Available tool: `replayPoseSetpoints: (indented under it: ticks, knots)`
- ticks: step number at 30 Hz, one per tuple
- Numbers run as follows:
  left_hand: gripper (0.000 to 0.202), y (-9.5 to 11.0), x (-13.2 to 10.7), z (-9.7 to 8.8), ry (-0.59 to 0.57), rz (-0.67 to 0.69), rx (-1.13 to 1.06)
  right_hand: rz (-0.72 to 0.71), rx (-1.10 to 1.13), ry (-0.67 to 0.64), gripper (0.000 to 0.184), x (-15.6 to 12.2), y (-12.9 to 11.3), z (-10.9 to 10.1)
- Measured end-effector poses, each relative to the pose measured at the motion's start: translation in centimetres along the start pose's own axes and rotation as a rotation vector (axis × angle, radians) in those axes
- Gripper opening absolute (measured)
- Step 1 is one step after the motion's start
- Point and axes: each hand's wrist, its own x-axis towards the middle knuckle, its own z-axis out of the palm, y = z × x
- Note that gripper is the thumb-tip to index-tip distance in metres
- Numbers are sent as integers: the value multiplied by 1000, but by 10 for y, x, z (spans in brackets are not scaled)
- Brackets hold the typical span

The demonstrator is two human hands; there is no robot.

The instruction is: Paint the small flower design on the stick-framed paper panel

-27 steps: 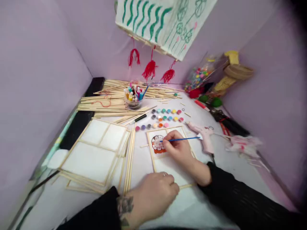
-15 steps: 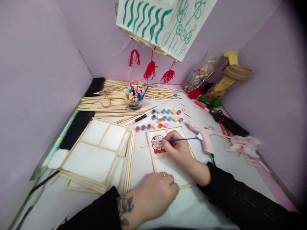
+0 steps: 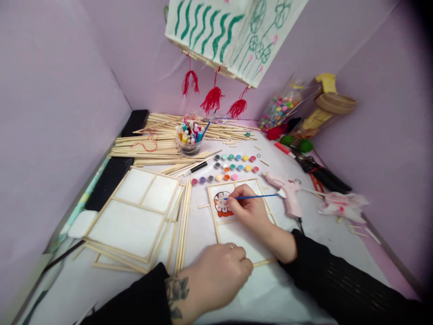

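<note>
Pinched in the fingers of my right hand (image 3: 248, 210) is a thin blue paintbrush (image 3: 259, 196), its tip over a drawing. The drawing (image 3: 222, 205), a round figure with a scalloped outline and orange below, fills the upper left pane of a paper-covered wooden stick frame (image 3: 216, 232). My right hand hides part of that pane and the one beside it. Across the frame's lower left corner lies my left hand (image 3: 221, 273), its fingers curled in and their tips hidden. Beyond the frame stand rows of small paint pots (image 3: 231, 157), several colours among them.
Stacked paper frames (image 3: 126, 228) and loose sticks (image 3: 182, 228) lie left. Behind are a cup of markers (image 3: 189, 140) and piles of sticks (image 3: 145, 149). A pink glue gun (image 3: 287, 192) and pliers (image 3: 324, 176) lie right. A tasselled paper lantern (image 3: 216, 36) hangs above.
The brush and my right fingers have shifted very slightly to the left over the drawing. My left hand stays where it was.
</note>
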Motion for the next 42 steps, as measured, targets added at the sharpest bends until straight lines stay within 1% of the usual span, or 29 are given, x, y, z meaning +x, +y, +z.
replayPoseSetpoints:
  ticks: [8,19,29,38,42]
  knots:
    - [13,0,0,0,-16,-1,-6,-2,10,8,9,0,-1,0]
    - [12,0,0,-1,-22,4,-2,19,15,-41,7,-2,4,-1]
    - [14,0,-1,0,-23,-6,-14,13,12,-47,5,-3,4,-1]
    - [14,0,0,-2,-32,-3,-14,21,28,-77,7,-2,4,-1]
    - [14,0,1,-3,-41,-7,-14,15,33,-70,7,-3,5,-1]
